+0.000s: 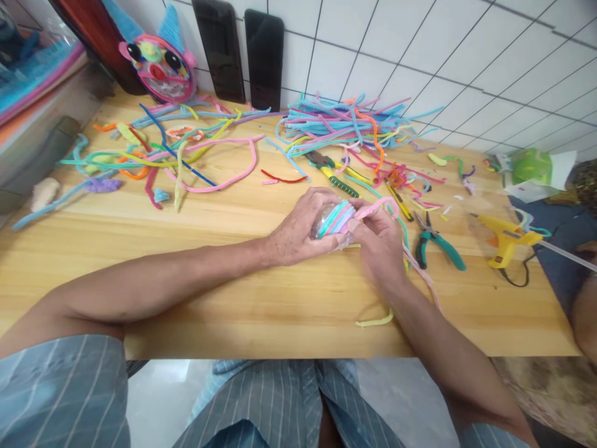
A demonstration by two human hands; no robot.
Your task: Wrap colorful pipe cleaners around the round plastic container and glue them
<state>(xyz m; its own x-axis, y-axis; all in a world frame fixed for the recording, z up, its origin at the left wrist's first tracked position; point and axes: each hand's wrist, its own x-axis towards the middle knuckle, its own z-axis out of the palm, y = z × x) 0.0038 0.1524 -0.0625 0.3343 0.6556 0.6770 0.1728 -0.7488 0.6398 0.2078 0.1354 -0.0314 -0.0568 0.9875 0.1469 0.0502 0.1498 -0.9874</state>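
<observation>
Item: wrapped ball (pixel 334 219), mid-bench (pixel 196 249), was clasped in L hand (pixel 298 235), fingers curled shut. The pink stem (pixel 379 203) was pinched by R hand (pixel 380 246) at ball's right; tail was run near-right.

The left grip (pixel 298 233) wraps over the ball (pixel 333 219) so only a striped patch of it shows. The right grip (pixel 382 246) covers the ball's right side and part of the pink pipe cleaner (pixel 375 205) pinched there. The phones (pixel 219 50) lose their tops to the upper edge, the glue stick (pixel 566 255) and a bare arm (pixel 585 311) run out at the right edge, and the green thing (pixel 532 165) at the far right of the worktop (pixel 233 298) is too blurred to tell.
</observation>
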